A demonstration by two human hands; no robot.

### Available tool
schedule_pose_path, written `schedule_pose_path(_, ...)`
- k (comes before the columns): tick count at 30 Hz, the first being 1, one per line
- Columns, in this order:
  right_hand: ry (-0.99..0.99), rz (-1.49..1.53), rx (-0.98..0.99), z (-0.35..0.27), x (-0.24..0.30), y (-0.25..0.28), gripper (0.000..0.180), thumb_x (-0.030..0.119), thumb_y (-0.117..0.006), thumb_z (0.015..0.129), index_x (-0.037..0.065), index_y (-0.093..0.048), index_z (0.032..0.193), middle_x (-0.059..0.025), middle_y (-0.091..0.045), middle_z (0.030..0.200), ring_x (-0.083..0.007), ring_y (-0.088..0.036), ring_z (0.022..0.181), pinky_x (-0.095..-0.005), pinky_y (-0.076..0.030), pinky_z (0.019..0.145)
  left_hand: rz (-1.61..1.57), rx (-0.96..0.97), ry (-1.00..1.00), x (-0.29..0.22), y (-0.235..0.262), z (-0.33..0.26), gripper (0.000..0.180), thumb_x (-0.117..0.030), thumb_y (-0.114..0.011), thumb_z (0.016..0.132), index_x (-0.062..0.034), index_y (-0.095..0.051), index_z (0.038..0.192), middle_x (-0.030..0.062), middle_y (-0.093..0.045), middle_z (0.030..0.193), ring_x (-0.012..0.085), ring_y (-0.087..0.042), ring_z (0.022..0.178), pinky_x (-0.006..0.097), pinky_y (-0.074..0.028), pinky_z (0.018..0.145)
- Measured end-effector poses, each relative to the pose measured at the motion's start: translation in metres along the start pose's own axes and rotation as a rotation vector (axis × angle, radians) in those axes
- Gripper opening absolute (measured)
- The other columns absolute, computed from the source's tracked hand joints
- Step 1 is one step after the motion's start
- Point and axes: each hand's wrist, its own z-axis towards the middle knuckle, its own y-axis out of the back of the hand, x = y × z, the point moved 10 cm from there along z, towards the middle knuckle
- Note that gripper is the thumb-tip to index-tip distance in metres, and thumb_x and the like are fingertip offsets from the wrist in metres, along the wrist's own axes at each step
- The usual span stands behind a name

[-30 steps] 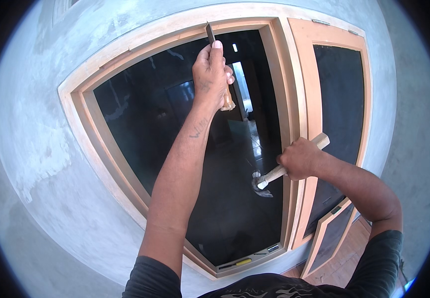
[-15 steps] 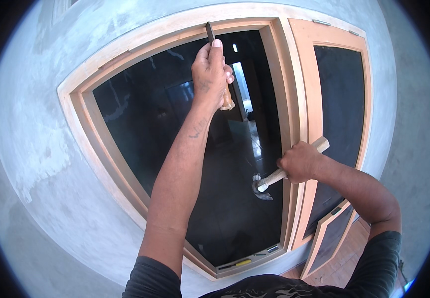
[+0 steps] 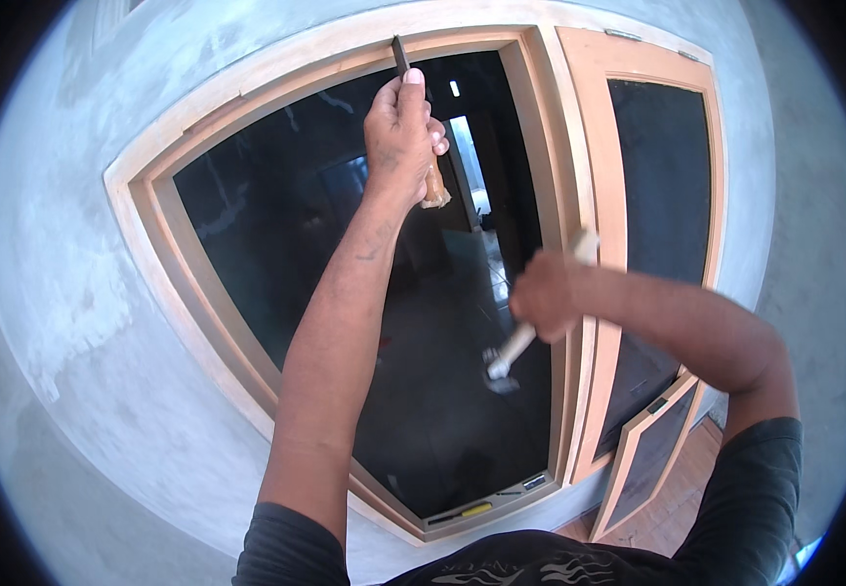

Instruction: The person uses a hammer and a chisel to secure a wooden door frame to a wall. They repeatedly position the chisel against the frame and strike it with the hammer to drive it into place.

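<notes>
My left hand (image 3: 400,127) is raised and closed round the wooden handle of a chisel (image 3: 400,56). The chisel's dark blade points up, its tip at the top rail of the wooden window frame (image 3: 325,66); the handle's frayed butt shows below my fist. My right hand (image 3: 547,296) grips a claw hammer (image 3: 517,344) by its pale wooden handle. Blurred by motion, the hammer's metal head hangs down and to the left, in front of the dark opening and apart from the chisel.
On the bottom rail lie a yellow-handled tool (image 3: 476,510) and a small dark-and-white item (image 3: 536,481). At right stands a hinged wooden sash (image 3: 614,186) with dark glass; below it, a smaller framed panel (image 3: 628,469) juts out. Grey plastered wall (image 3: 71,293) surrounds the frame.
My right hand and the hammer have moved slightly up and to the left. The left hand stays on the chisel at the top rail; the whole view has shifted a little.
</notes>
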Motion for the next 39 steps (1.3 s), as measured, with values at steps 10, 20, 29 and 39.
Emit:
schedule_pose_path(10, -0.135, 0.050, -0.101, -0.019, -0.036, 0.052, 0.025, 0.024, -0.073, 0.081, 0.013, -0.078, 0.103, -0.0153, -0.077, 0.091, -0.0351, -0.075, 0.095, -0.0473, -0.059, 0.089, -0.029, 0.008, -0.003, -0.004, -0.003, 0.002, 0.043, -0.043, -0.061, 0.105, -0.0040, -0.055, 0.121, 0.0000, -0.045, 0.080, 0.0070, -0.043, 0.059, 0.025, -0.040, 0.051)
schedule_pose_path(20, -0.292, 0.109, -0.453, -0.050, -0.088, 0.071, 0.025, 0.031, -0.078, 0.078, 0.011, -0.076, 0.094, -0.0148, -0.075, 0.081, -0.0363, -0.075, 0.084, -0.0472, -0.060, 0.079, -0.023, -0.032, 0.049, -0.005, -0.001, -0.001, 0.043, -0.044, -0.062, 0.105, -0.0040, -0.054, 0.121, -0.0008, -0.046, 0.079, 0.0069, -0.044, 0.057, 0.025, -0.040, 0.050)
schedule_pose_path(29, -0.324, 0.250, -0.305, -0.088, -0.037, -0.031, 0.024, 0.021, -0.071, 0.077, 0.015, -0.076, 0.099, -0.0119, -0.075, 0.082, -0.0324, -0.076, 0.084, -0.0482, -0.059, 0.076, 0.101, 0.006, 0.076, 0.013, -0.011, -0.023, 0.041, -0.040, -0.061, 0.106, -0.0024, -0.049, 0.117, 0.0007, -0.046, 0.079, 0.0083, -0.048, 0.054, 0.026, -0.045, 0.049)
schedule_pose_path(39, -0.491, 1.209, -0.075, -0.087, 0.154, -0.334, 0.051, 0.060, -0.073, 0.084, 0.018, -0.075, 0.114, -0.0201, -0.076, 0.102, -0.0402, -0.072, 0.102, -0.0494, -0.057, 0.092, 0.296, 0.019, -0.016, 0.007, -0.032, -0.024, 0.022, -0.020, -0.055, 0.106, -0.0055, -0.044, 0.118, 0.0092, -0.060, 0.090, 0.0073, -0.046, 0.049, 0.024, -0.038, 0.042)
